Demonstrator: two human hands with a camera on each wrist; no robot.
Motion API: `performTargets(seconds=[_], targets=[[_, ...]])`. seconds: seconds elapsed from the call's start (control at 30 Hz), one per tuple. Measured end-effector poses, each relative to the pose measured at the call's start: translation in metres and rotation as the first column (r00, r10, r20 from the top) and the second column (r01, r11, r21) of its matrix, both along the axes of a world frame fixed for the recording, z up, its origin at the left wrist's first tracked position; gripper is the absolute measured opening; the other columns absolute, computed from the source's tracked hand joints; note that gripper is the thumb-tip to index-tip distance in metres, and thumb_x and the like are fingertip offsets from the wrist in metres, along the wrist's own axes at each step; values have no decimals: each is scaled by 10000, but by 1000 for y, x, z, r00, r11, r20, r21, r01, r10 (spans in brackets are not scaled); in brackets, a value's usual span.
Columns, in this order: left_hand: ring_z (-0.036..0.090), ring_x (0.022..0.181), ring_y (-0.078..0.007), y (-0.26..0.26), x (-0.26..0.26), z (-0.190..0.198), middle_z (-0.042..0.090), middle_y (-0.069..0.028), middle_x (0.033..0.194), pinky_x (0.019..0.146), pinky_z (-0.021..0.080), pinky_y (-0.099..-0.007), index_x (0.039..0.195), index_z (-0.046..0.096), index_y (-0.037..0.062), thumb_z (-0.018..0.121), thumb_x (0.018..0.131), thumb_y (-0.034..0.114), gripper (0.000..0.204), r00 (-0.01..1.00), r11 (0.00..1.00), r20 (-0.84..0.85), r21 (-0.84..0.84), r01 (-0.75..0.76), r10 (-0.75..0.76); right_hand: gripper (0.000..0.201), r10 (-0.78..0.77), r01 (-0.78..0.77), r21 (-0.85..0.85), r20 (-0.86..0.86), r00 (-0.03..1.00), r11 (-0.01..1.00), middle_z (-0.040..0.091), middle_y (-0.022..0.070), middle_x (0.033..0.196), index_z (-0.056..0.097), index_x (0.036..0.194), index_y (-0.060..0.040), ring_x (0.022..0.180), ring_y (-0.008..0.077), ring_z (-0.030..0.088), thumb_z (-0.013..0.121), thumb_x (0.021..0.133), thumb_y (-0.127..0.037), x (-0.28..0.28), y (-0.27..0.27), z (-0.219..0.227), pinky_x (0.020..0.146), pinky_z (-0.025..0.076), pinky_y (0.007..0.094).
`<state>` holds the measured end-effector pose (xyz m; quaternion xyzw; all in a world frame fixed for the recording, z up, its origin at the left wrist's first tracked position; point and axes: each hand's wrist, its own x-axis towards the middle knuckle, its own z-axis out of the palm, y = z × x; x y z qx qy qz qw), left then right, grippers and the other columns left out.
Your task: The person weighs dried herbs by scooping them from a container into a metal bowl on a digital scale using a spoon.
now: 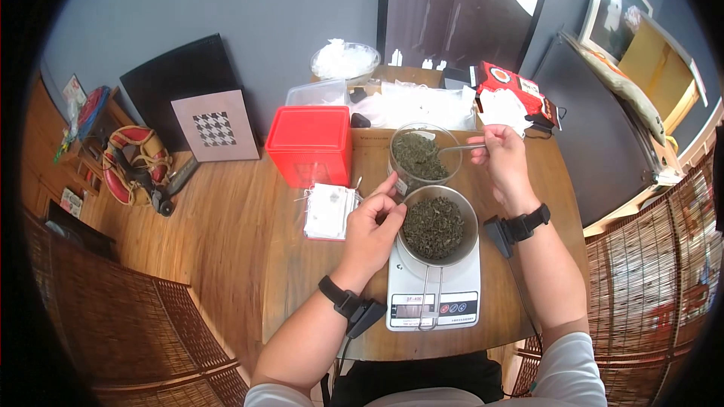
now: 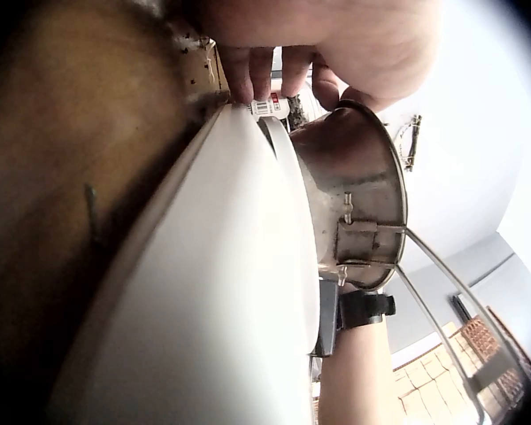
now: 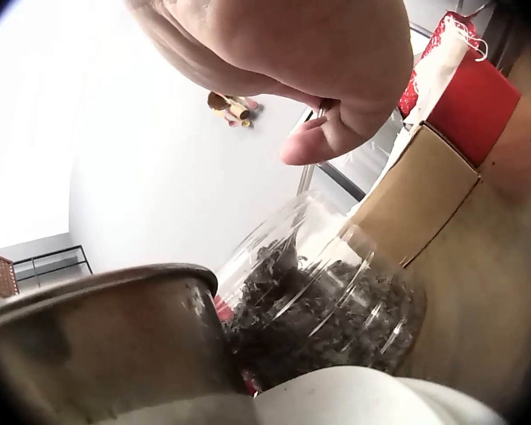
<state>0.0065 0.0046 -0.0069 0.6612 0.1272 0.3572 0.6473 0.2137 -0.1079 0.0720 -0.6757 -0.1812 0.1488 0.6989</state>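
My right hand (image 1: 504, 162) pinches the thin handle of a metal spoon (image 1: 457, 148), whose far end reaches into a clear jar (image 1: 454, 168) of dried green leaves (image 1: 416, 155). Closer to me, a metal pot (image 1: 474, 230) with a wire handle sits on a white kitchen scale (image 1: 400, 279) and holds more dried leaves (image 1: 434, 227). My left hand (image 1: 375, 232) is beside the pot, thumb at its rim and fingertips against the jar's near left side. In the left wrist view its fingers (image 2: 264, 75) point down by the jar's label. The spoon's tip is hidden among the leaves.
Left of the jar stand a red-lidded box (image 1: 309, 139) and a stack of white tea bags (image 1: 329, 211). Behind are a cardboard box (image 1: 371, 139) of white bags, a glass bowl (image 1: 362, 60) and a red packet (image 1: 520, 83). A woven screen (image 1: 648, 256) stands right of the table.
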Motion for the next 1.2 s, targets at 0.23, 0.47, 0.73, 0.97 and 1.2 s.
performTargets(seconds=[0.23, 0.47, 0.73, 0.97, 1.2], targets=[[589, 1192, -204, -1, -1, 3, 496, -263, 1440, 886, 468, -307, 752, 536, -4, 638, 914, 57, 201, 1000, 1000, -13, -25, 2, -2, 181, 14, -12, 74, -25, 1000, 997, 666, 158, 971, 503, 1156, 23, 709, 148, 591, 456, 1042, -110, 6, -6, 1, 671, 524, 276], [581, 1204, -197, -1, -1, 3, 508, -267, 1427, 887, 466, -306, 744, 533, 0, 639, 910, 48, 202, 1000, 1000, -16, -25, 2, -2, 190, -4, 9, 98, -55, 998, 995, 665, 158, 995, 501, 1157, 26, 730, 144, 593, 463, 1043, -121, 6, -9, 1, 670, 527, 277], [555, 1266, -236, -1, -1, 3, 527, -282, 1400, 913, 463, -318, 741, 531, -4, 636, 906, 41, 201, 1000, 1000, -20, -18, 0, -1, 175, 5, 1, 87, -72, 997, 996, 666, 155, 998, 512, 1140, 13, 732, 131, 590, 467, 1043, -125, 9, -14, -9, 670, 528, 272], [539, 1289, -248, 0, 0, 2, 526, -290, 1396, 937, 456, -324, 740, 523, -6, 633, 909, 40, 207, 1000, 1000, -10, 3, 5, -5, 153, 37, -30, 164, -42, 998, 986, 666, 142, 1005, 516, 1125, -5, 733, 119, 583, 479, 1040, -126, -14, -38, 18, 679, 518, 258], [541, 1285, -262, -2, -2, 8, 504, -285, 1421, 955, 453, -335, 752, 522, -4, 632, 912, 42, 200, 999, 1000, -37, -23, 8, -9, 112, 72, -81, 188, 57, 996, 979, 676, 146, 968, 520, 1113, -38, 673, 109, 599, 493, 1036, -115, -54, -81, 14, 643, 513, 245]])
